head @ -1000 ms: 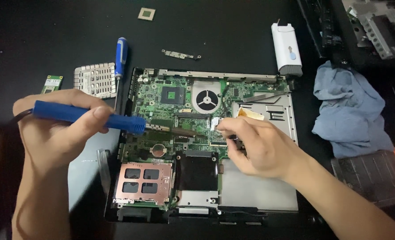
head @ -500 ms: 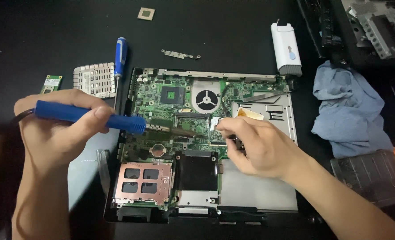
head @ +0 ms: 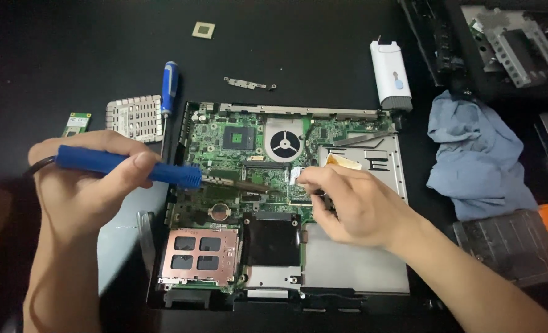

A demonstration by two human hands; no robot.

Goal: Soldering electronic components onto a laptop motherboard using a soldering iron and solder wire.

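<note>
A black tabletop [head: 70, 37] carries an opened laptop [head: 354, 271], its green circuit board [head: 224, 132] near the middle. Nothing has shifted over the last second: the left hand [head: 86, 185] stays closed around a blue soldering iron [head: 126, 165], tip on the board, while the right hand [head: 354, 206] pinches a small part there. A white oblong case [head: 391, 77] lies toward the far edge.

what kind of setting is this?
Likely an electronics repair bench: an opened laptop motherboard on a black table, a blue-handled soldering iron in the left hand, a loose screwdriver.
</note>
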